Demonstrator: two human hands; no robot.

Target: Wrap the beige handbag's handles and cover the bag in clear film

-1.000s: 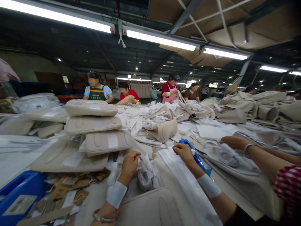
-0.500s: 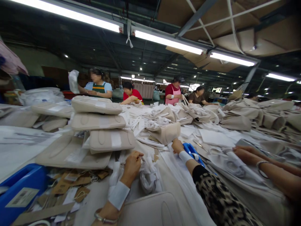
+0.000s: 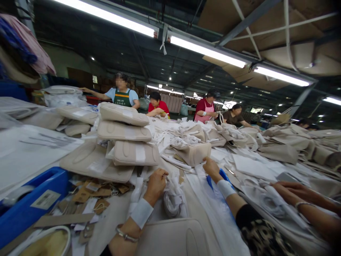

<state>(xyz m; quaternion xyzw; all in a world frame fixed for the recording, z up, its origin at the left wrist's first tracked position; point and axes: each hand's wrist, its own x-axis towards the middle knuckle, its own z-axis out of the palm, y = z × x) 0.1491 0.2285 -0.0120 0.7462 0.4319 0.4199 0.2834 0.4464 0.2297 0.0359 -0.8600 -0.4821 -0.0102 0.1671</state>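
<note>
My left hand (image 3: 156,183) is closed, fingertips pressed together, above a beige handbag (image 3: 170,236) with white-wrapped handles (image 3: 174,199). Whatever it pinches is too small to make out. My right hand (image 3: 212,168) is closed at the top edge of a translucent plastic bag (image 3: 210,204), which spreads down the table beside the handbag. Under the film, a blue tape dispenser (image 3: 226,177) is partly covered. White tape is wrapped round both my wrists.
Several beige handbags (image 3: 124,131) are stacked ahead on the left. A second blue tape dispenser (image 3: 50,199) stands near left beside brown paper tags (image 3: 93,190). A co-worker's hands (image 3: 290,190) work close on my right. Several people stand across the table.
The view has swung left, so things sit further right. The plastic now lies over part of the blue dispenser by my right hand. The co-worker in the green apron has lowered a white bundle.
</note>
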